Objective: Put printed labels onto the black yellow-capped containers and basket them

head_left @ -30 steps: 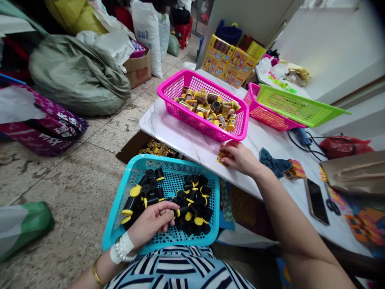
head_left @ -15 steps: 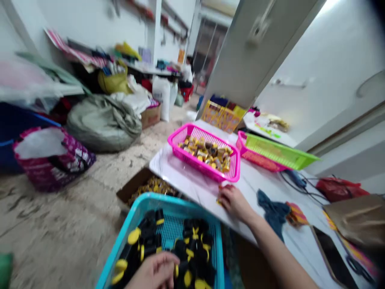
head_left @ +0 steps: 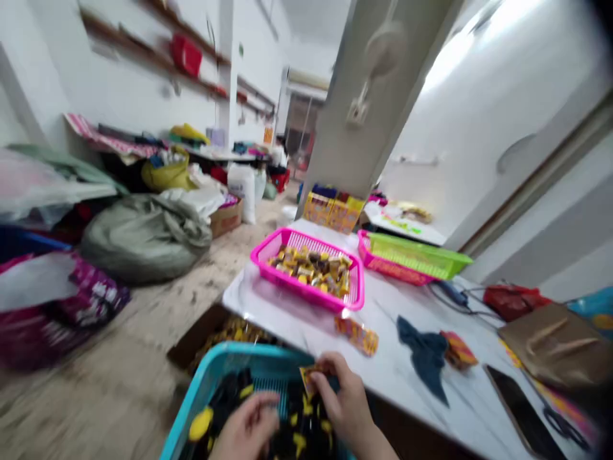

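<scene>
My right hand [head_left: 343, 397] pinches a small yellow printed label [head_left: 309, 381] over the right side of a turquoise basket [head_left: 215, 358]. Inside that basket lie several black pieces with yellow round ends [head_left: 201, 423]. My left hand [head_left: 249, 427] hangs low over the same basket, near these pieces; its fingers are bent and blurred, and I cannot make out anything in them. On the white table just beyond my right hand lies an orange and yellow printed strip [head_left: 357, 335]. Behind it stands a pink basket [head_left: 287, 279] filled with small yellow and brown pieces [head_left: 313, 268].
Left of the table, a cardboard box [head_left: 191, 338] holds more small pieces. Along the table's right lie a dark blue cloth [head_left: 424, 354], a phone [head_left: 524, 406], scissors [head_left: 565, 428] and a brown bag [head_left: 555, 348]. A green basket [head_left: 416, 254] sits at the back, near a pillar [head_left: 349, 147].
My right hand has come back from beside the pink basket to the turquoise one, holding the label. The printed strip now shows uncovered on the table. The view has tilted up.
</scene>
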{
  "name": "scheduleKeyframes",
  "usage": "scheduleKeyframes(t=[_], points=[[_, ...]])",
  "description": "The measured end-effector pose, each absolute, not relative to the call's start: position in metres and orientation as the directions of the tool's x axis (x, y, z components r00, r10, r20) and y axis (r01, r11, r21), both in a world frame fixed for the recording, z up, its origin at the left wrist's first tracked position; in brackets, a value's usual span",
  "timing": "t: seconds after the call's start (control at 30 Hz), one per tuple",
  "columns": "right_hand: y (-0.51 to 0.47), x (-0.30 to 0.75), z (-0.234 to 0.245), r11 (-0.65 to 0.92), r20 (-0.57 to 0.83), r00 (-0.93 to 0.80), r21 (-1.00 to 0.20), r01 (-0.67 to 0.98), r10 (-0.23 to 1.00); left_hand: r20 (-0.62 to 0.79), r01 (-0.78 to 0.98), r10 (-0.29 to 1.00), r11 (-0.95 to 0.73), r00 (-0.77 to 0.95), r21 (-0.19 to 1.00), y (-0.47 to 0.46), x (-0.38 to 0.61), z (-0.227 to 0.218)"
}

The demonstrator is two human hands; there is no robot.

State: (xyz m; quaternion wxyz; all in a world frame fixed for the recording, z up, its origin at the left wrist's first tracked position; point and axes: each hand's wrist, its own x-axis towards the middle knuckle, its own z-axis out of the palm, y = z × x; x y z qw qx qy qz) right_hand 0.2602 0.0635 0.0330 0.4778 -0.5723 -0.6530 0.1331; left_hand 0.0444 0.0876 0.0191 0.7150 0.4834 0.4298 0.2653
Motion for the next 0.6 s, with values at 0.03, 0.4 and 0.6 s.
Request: scheduleKeyframes(t=[0.03,0.4,0.6], points=[[0.053,0.244,0.030,0.263,0.398,0.140,-0.793,0.550,0.907,-0.348,0.009,0.838,0.380,0.419,0.925,0.080,0.045,0.019],[0.006,0.197,-0.021,-0.065,0.009,0.225,-0.945,0.320,0.974,-0.447,-0.052,0.815,0.498,0.369,0.866,0.046,0.043,-0.005],[0.010,0.194,-0.024,-0.046,0.080,0.315,-0.927,0.373,0.946,-0.376,-0.015,0.902,0.388,0.212,0.921,0.046,0.034,-0.004]])
